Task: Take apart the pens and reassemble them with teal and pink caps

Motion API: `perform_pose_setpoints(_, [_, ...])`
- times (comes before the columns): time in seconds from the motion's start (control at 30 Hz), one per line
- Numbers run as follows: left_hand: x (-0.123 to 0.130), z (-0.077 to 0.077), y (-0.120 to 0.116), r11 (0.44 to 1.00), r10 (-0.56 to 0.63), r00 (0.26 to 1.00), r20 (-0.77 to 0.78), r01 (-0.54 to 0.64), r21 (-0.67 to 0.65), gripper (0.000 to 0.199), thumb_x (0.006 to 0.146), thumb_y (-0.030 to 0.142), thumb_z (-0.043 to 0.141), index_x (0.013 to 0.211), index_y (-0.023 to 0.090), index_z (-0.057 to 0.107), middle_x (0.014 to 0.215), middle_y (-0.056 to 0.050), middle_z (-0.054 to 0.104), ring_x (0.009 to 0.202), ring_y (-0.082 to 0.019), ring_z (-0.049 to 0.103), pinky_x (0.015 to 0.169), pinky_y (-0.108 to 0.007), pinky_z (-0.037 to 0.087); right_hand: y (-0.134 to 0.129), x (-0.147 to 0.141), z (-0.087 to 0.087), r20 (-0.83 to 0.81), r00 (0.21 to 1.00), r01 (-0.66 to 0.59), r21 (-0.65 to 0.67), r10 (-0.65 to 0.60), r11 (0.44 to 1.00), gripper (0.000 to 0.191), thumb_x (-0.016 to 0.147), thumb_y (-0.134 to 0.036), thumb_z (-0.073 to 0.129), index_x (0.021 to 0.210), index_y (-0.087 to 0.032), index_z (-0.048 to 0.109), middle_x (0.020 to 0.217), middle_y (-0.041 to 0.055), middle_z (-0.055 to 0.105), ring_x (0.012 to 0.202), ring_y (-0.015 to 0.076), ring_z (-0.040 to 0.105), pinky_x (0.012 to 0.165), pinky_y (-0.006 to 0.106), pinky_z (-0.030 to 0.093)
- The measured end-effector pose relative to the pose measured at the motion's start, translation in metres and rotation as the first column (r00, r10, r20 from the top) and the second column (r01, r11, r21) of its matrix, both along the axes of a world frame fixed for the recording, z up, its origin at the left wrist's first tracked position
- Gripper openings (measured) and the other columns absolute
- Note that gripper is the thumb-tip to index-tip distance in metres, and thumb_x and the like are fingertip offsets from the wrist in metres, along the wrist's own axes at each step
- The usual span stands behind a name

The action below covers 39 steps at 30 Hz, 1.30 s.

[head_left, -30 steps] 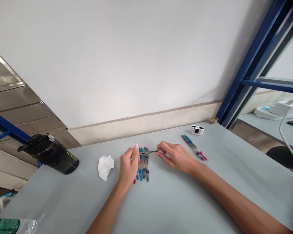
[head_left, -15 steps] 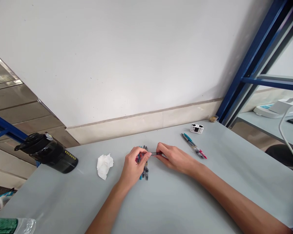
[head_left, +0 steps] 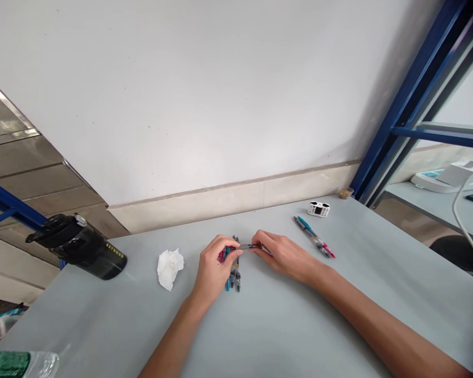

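Observation:
Between my two hands a dark grey pen [head_left: 244, 247] is held level, just over the table. My left hand [head_left: 216, 262] pinches its left end between thumb and fingers. At the other end, my right hand [head_left: 274, 249] has its fingers closed on the pen. Several pens [head_left: 236, 275] with clear barrels lie side by side under and beside my left hand, which partly hides them. To the right, a few more pens [head_left: 313, 236], one with a blue end and one with a pink end, lie together on the grey table [head_left: 284, 325].
Left of my hands lies a crumpled white tissue [head_left: 170, 268]. A black bottle [head_left: 82, 249] stands at the table's left, with a clear plastic bottle [head_left: 19, 364] at the lower left corner. At the back right are a small white device [head_left: 319, 209] and a little clear tub [head_left: 344, 193].
My left thumb and fingers have drawn slightly left along the pen, so more of its middle shows between the hands. The right hand is almost still.

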State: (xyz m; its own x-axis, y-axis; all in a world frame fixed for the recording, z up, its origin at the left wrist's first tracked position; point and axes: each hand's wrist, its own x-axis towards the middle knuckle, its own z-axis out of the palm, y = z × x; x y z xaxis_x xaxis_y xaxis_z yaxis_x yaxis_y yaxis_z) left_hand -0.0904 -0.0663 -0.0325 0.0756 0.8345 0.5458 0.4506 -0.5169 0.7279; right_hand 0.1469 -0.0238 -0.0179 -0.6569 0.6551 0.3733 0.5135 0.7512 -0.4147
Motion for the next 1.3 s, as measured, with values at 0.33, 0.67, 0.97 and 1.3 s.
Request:
perform_pose_setpoints(0.33, [-0.0005,0.0010,0.0001,0.999,0.019,1.000,-0.002,-0.019,0.044,0.010,0.100,0.021,0.073,0.101,0.027,0.082,0.104,-0.004,0.076,0.100,-0.021,0.074,0.088,-0.033,0.058,0.0006,-0.0001,0.0005,0.051,0.999,0.001,0.063,-0.004,0.998,0.029,0.119,-0.038,0.036,0.109,-0.023,0.060,0.092,0.0038,0.065,0.064,0.0173,0.053,0.061,0.031,0.034])
perform_pose_setpoints(0.67, [0.0004,0.0031,-0.0007,0.999,0.024,1.000,0.006,-0.025,0.032,0.009,0.101,0.024,0.073,0.099,0.026,0.081,0.104,-0.005,0.076,0.099,-0.022,0.074,0.090,-0.034,0.059,0.0015,-0.0002,-0.0015,0.070,0.998,0.002,0.082,-0.008,0.997,0.033,0.120,-0.040,0.033,0.117,-0.023,0.062,0.097,0.0051,0.067,0.068,0.0182,0.058,0.062,0.031,0.034])
perform_pose_setpoints(0.97, [-0.0005,0.0015,-0.0003,0.999,0.013,1.000,-0.005,-0.012,0.041,0.010,0.100,0.020,0.073,0.099,0.026,0.081,0.105,-0.005,0.076,0.099,-0.021,0.073,0.091,-0.034,0.058,0.0016,0.0010,-0.0017,0.058,0.998,-0.013,0.067,0.009,0.998,0.032,0.119,-0.041,0.036,0.118,-0.023,0.062,0.096,0.0048,0.067,0.065,0.0166,0.054,0.063,0.030,0.035])
perform_pose_setpoints(1.3, [0.0004,0.0031,-0.0032,0.981,0.038,0.998,0.048,-0.028,-0.191,0.026,0.102,0.042,0.073,0.123,0.028,0.079,0.106,-0.005,0.080,0.100,-0.023,0.075,0.092,-0.036,0.059,0.0024,0.0000,0.0003,0.045,0.999,-0.010,0.146,0.003,0.989,0.033,0.119,-0.038,0.034,0.119,-0.023,0.065,0.093,0.0037,0.060,0.063,0.0156,0.048,0.061,0.031,0.033])
